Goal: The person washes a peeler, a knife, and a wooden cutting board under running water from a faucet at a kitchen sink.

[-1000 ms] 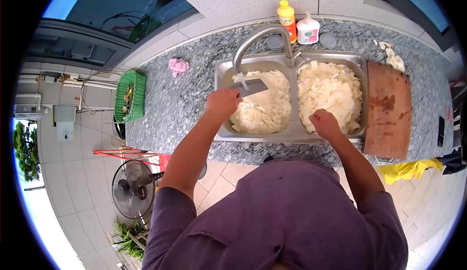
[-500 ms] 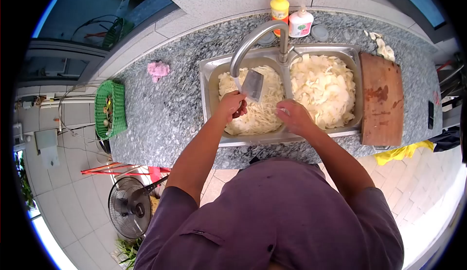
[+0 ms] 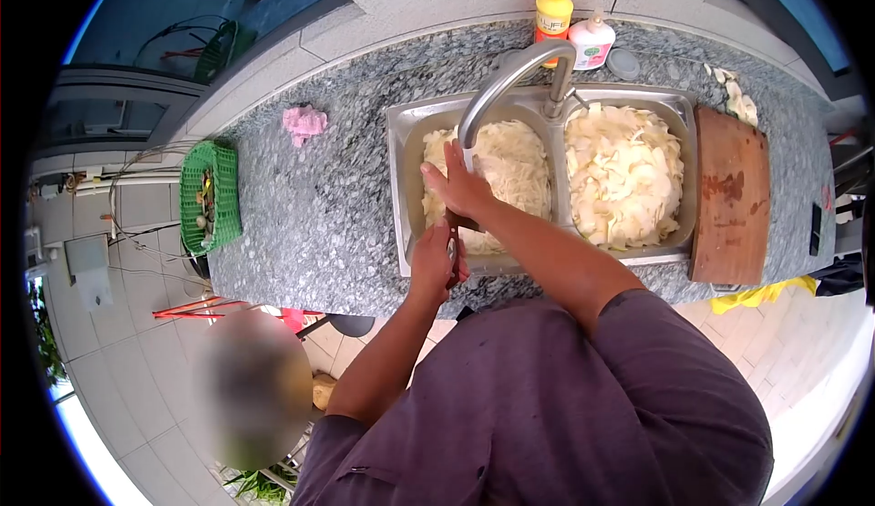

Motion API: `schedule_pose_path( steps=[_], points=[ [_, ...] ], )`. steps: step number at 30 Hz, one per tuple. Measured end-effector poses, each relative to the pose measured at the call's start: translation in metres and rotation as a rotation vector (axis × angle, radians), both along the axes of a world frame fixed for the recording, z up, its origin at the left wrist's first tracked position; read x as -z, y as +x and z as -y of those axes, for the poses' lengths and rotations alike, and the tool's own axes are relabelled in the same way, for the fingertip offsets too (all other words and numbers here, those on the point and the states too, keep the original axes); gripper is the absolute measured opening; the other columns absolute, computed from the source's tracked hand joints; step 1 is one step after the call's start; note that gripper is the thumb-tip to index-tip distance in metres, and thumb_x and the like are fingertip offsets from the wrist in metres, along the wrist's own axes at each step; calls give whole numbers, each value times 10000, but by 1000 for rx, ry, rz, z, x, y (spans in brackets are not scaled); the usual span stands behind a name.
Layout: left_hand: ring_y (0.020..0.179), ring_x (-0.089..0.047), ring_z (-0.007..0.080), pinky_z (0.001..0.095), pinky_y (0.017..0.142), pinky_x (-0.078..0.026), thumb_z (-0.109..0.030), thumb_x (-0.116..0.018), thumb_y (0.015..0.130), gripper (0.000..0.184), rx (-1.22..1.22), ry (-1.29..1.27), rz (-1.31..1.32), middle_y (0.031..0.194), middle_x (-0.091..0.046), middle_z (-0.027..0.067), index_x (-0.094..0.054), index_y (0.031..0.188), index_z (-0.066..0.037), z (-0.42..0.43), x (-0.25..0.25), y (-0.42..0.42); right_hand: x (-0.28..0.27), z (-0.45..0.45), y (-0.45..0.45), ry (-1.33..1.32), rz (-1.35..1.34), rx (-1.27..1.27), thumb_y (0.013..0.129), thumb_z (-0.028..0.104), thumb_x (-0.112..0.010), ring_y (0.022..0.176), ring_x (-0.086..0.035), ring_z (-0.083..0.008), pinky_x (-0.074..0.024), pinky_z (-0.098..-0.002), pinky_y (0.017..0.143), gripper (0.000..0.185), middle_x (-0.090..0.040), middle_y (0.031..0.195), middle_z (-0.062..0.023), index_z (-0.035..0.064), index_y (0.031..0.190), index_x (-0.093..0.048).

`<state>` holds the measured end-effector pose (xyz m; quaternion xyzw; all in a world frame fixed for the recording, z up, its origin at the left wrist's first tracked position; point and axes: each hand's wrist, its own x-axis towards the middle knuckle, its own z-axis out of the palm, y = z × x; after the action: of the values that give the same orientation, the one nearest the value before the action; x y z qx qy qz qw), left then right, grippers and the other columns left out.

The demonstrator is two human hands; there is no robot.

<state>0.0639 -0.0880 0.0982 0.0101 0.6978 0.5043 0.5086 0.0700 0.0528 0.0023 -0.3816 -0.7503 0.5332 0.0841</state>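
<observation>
My left hand (image 3: pixel 437 262) is closed round the handle of a cleaver at the front edge of the left sink basin. The cleaver's blade (image 3: pixel 468 222) is mostly hidden behind my right forearm and hand. My right hand (image 3: pixel 458 186) is just beyond it, fingers stretched out, right under the spout of the curved metal faucet (image 3: pixel 519 67). A whitish streak at the spout may be running water. Beneath my hands, pale shredded strips (image 3: pixel 515 169) fill the left basin. Broader pale slices (image 3: pixel 624 173) are heaped in the right basin.
A wooden cutting board (image 3: pixel 731 201) lies at the right of the steel sink (image 3: pixel 401 191). Behind the faucet stand a yellow bottle (image 3: pixel 553 15) and a white pump bottle (image 3: pixel 592 43). Leftward are a pink cloth (image 3: pixel 304 124) and a green basket (image 3: pixel 223 201) at the counter's end.
My left hand has drawn the cleaver back toward me and lowered it. My right hand has crossed left from the sink divider to the spout. The view has shifted slightly.
</observation>
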Motion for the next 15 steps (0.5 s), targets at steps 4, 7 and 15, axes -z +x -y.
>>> schedule_pose_path(
  steps=[4,7,15],
  points=[
    [378,-515,191,309,337,-417,-413,-372,1071,452,-1,-28,23,663,-588,101,-559,923,-30,4,-18,-1,-2,-36,0,12,46,48,972,666,-355,1506,-135,-421,-101,-523,1226,904,-228,1599,-258,-17,1550,-231],
    [379,-523,197,312,333,-418,-399,-365,1074,460,-54,9,118,664,-599,107,-573,902,-26,-7,-12,-9,-33,-24,10,113,108,-61,972,697,-312,1515,-95,-417,-90,-514,1228,951,-189,1608,-272,-54,1545,-203],
    [426,-538,207,324,380,-435,-363,-401,1057,396,-294,21,145,642,-573,102,-588,932,-37,-48,4,-11,-38,28,36,9,-127,-172,1002,671,-254,1525,-51,-410,-54,-463,1235,928,-93,1622,-296,-80,1542,-177]
  ],
)
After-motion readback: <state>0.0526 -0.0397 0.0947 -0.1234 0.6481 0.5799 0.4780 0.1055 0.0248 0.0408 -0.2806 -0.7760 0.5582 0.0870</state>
